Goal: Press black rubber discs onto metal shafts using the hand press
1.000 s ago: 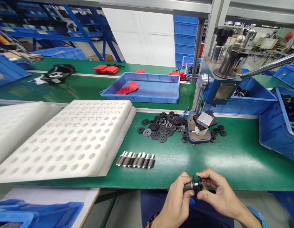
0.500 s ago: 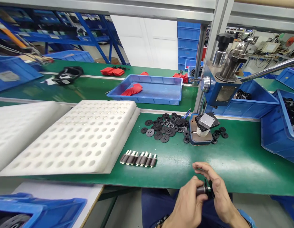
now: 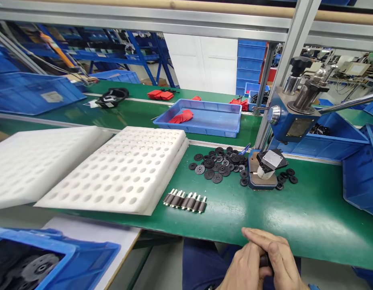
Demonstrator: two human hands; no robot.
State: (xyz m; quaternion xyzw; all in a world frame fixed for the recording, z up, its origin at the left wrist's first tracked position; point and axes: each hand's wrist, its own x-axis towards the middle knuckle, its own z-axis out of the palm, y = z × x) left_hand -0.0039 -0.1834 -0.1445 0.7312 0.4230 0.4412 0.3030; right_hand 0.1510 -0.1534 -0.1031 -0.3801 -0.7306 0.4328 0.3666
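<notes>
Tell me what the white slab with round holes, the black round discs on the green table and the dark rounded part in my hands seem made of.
White slab with round holes: probably matte foam, judging by its soft edges. Black round discs: likely moulded plastic, given their mostly dull, ringed faces. Dark rounded part: seemingly smooth, but too hidden to tell plastic from metal.

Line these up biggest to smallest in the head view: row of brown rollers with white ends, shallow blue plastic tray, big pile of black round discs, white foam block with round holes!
1. White foam block
2. Blue tray
3. Pile of discs
4. Row of rollers
Being nearer helps the block.
</notes>
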